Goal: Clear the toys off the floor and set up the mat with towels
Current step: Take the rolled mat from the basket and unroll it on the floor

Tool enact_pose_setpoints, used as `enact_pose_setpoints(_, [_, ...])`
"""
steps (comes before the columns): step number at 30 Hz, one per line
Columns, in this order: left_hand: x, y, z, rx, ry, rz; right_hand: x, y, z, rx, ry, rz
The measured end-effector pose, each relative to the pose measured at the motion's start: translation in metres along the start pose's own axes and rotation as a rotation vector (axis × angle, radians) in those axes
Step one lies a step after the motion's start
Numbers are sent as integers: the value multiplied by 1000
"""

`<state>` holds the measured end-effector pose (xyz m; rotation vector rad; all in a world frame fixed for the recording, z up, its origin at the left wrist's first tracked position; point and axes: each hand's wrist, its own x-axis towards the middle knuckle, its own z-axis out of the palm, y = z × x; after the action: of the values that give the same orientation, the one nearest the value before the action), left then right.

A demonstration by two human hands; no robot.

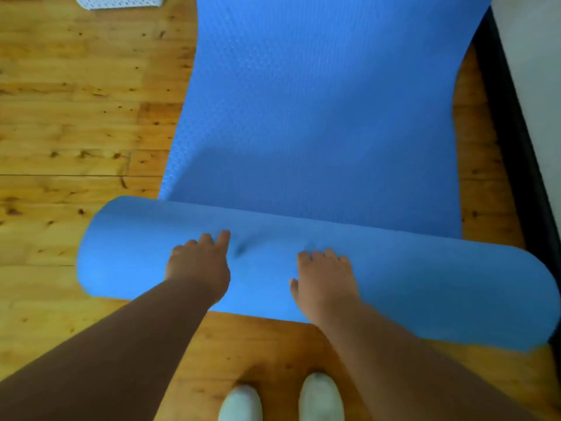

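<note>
A blue foam mat point(318, 110) lies partly unrolled on the wooden floor, stretching away from me. Its rolled part point(425, 287) runs across the frame near my feet. My left hand point(198, 264) rests palm down on top of the roll, left of its middle. My right hand point(324, 282) presses flat on the roll beside it, fingers spread a little. Neither hand grips anything. No toys or towels are in view.
Wooden floor point(76, 132) spreads to the left. A white perforated basket point(118, 1) stands at the top left edge. A dark baseboard and pale wall point(534, 86) run along the mat's right side. My two pale shoes point(282, 399) stand just behind the roll.
</note>
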<state>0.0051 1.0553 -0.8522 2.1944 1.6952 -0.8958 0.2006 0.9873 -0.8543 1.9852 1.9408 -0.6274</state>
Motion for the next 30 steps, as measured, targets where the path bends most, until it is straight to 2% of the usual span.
enact_pose_setpoints(3, [-51,14,40,109,35,9,-45,-2,24,37,10,-62])
enact_pose_setpoints(6, [-82,18,69,121,52,111,-81,2,47,37,17,-73])
enact_pose_setpoints(8, [-102,21,85,57,18,77,-104,1,62,29,61,-42])
enact_pose_setpoints(12, [-162,32,126,-24,-53,-23,-150,-15,93,39,10,15])
enact_pose_setpoints(17, [-218,36,161,140,65,41,-204,-26,138,-22,7,-80])
enact_pose_setpoints(19, [-236,35,181,104,126,116,-227,-38,157,6,27,-69])
enact_pose_setpoints(22, [-266,34,205,-43,98,-21,-271,-52,185,33,-57,-25])
enact_pose_setpoints(24, [-293,40,222,-45,37,-62,-305,-57,203,68,0,-56])
enact_pose_setpoints(26, [-314,48,246,89,45,0,-335,-63,214,59,66,-82])
enact_pose_setpoints(29, [-340,47,257,169,117,44,-372,-59,243,74,194,-26])
enact_pose_setpoints(30, [-353,48,266,151,82,80,-389,-60,256,95,176,6])
